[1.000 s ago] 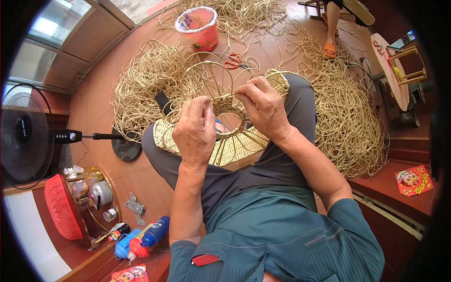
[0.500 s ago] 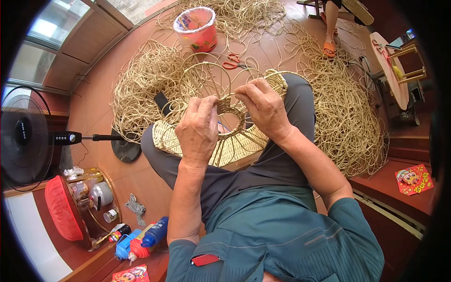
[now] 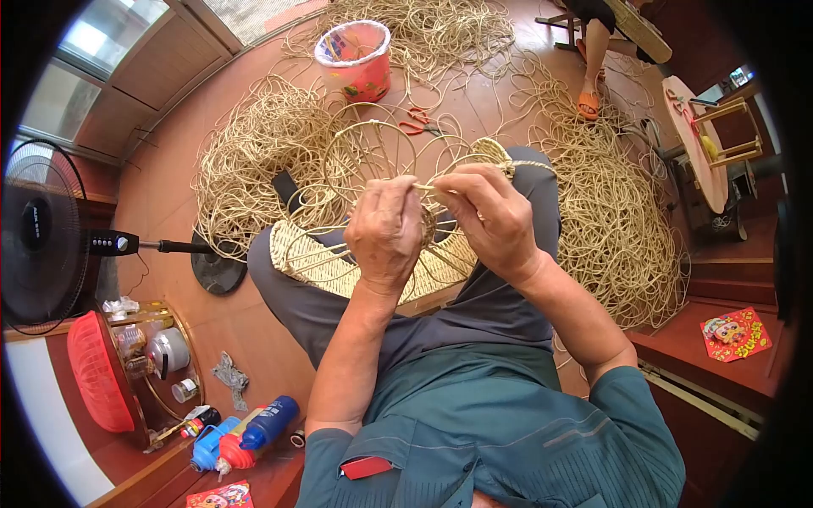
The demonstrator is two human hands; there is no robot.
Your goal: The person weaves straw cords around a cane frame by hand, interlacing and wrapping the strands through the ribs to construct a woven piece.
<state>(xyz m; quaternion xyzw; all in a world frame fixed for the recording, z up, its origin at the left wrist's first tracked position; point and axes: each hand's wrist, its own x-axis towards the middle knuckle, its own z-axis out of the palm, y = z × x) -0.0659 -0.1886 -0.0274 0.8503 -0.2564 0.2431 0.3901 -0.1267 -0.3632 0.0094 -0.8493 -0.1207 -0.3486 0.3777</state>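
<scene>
A straw-coloured woven basket piece (image 3: pixel 356 278) rests across my lap, with a curved woven wall and thin ribs running to its middle. Thin rings of its frame (image 3: pixel 373 124) stand up at the far side. My left hand (image 3: pixel 385 235) is closed, its thumb and fingers pinching a straw cord (image 3: pixel 426 187) above the middle of the piece. Just to the right, my right hand (image 3: pixel 491 218) pinches the same cord between thumb and forefinger. A thicker twisted strand (image 3: pixel 535 164) lies over my right knee. Both hands hide much of the woven centre.
Heaps of loose cord lie on the left (image 3: pixel 262 161), at the back and on the right (image 3: pixel 614 229). A red bucket (image 3: pixel 360 80) and red-handled pliers (image 3: pixel 415 127) are ahead. A fan (image 3: pixel 38 229) stands left. Another person's foot in an orange sandal (image 3: pixel 588 105) is back right.
My left hand has moved right and slightly down, covering more of the woven centre. My right hand has shifted slightly down and right. A short cord length now shows between them. The view has tilted slightly.
</scene>
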